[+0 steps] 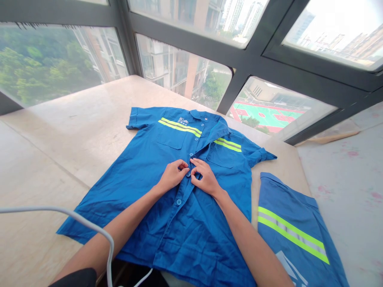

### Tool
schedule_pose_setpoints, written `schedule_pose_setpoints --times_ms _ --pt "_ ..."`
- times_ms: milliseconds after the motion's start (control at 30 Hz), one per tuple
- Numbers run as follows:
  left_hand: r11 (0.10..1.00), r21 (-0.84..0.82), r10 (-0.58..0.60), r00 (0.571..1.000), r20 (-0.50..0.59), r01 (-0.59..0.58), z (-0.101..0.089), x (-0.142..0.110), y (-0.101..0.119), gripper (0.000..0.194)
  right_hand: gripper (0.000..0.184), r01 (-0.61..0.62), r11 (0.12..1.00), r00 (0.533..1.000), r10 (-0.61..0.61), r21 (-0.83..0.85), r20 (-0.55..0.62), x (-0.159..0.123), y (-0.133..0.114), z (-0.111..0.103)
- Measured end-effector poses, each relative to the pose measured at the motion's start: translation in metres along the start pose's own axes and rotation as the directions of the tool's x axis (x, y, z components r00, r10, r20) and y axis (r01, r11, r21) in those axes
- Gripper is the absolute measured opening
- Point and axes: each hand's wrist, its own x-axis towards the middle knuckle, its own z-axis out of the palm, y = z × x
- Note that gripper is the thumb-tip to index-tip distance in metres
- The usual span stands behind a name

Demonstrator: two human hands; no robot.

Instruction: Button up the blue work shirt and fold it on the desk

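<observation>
White cable (48, 208) curves; shirt (140, 171) lies on tabletop (74, 139); windows (185, 67) beyond.

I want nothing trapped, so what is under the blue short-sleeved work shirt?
The work shirt lies on a cream ledge visible around it. A white cable appears to meet its lower hem. The shirt covers the rest, so anything else underneath cannot be seen.

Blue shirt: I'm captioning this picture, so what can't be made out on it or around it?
All in the head view:
Whether the button is fastened: the left hand and right hand partly hide it.
The logo on the blue shirt: too small to read.
The collar label: also too small.
The white print on the folded garment: cut off by the bottom edge.
Where the white cable leads: it leaves past the left edge.
</observation>
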Motion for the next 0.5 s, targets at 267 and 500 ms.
schedule_pose_setpoints --times_ms 267,500 --pt "0.987 -0.115 -0.103 0.993 0.061 0.110 -0.0012 0.0013 0.0022 0.022 0.013 0.011 0.999 0.999 -0.010 -0.040 0.038 -0.0004 -0.0022 0.0002" --pt "0.976 -0.168 -0.125 0.987 0.098 0.140 -0.0028 0.0028 0.0037 0.020 0.012 0.013 0.997 1.000 -0.013 -0.082 0.008 -0.0010 0.0000 0.0019"
